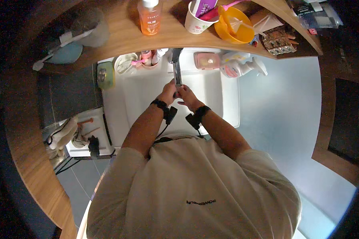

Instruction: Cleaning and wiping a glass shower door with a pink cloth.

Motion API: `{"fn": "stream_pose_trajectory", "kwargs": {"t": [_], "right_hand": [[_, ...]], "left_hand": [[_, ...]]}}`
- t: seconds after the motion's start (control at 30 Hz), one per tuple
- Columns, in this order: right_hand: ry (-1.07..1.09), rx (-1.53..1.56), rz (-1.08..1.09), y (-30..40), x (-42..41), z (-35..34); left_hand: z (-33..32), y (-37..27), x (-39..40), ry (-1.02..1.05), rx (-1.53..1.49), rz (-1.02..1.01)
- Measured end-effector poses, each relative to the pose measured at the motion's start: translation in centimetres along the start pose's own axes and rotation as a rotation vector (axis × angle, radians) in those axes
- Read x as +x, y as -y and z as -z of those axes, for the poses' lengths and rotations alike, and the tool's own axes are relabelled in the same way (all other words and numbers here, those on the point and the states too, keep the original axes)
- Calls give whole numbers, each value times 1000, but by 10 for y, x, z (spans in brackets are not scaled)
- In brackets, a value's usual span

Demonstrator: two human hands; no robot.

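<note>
Both my hands are together under the spout end of a chrome faucet (177, 70), over a white sink basin (149, 110). My left hand (168, 91) reaches in from the left, its fingers partly hidden by the spout. My right hand (188, 95) comes from the right, thumb and index finger near the spout tip, the other fingers bent. A small dark thing shows between the hands; what it is, and whether either hand grips it, I cannot tell. Each wrist wears a black strap with a small black device.
Behind the basin stand a green box (105, 74), a pink soap box (207, 60) and a spray bottle (237, 68). A wooden shelf (122, 38) above holds an orange bottle (150, 21), a paper cup (196, 25) and a yellow bowl (243, 34). A white tray (100, 125) stands left.
</note>
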State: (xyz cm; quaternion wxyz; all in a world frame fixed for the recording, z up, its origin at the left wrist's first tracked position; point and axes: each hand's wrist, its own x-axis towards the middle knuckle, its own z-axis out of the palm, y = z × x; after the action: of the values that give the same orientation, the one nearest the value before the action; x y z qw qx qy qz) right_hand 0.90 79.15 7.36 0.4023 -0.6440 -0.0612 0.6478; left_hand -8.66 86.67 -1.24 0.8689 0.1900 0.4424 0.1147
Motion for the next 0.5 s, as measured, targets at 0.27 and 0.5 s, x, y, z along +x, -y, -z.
{"fn": "stream_pose_trajectory", "kwargs": {"t": [0.27,0.5], "right_hand": [[123,-401,473,-2,64,17],[75,-491,411,-17,61,2]], "left_hand": [[-13,-17,-17,-324,119,-51],[10,-9,9,-126,51,34]]}}
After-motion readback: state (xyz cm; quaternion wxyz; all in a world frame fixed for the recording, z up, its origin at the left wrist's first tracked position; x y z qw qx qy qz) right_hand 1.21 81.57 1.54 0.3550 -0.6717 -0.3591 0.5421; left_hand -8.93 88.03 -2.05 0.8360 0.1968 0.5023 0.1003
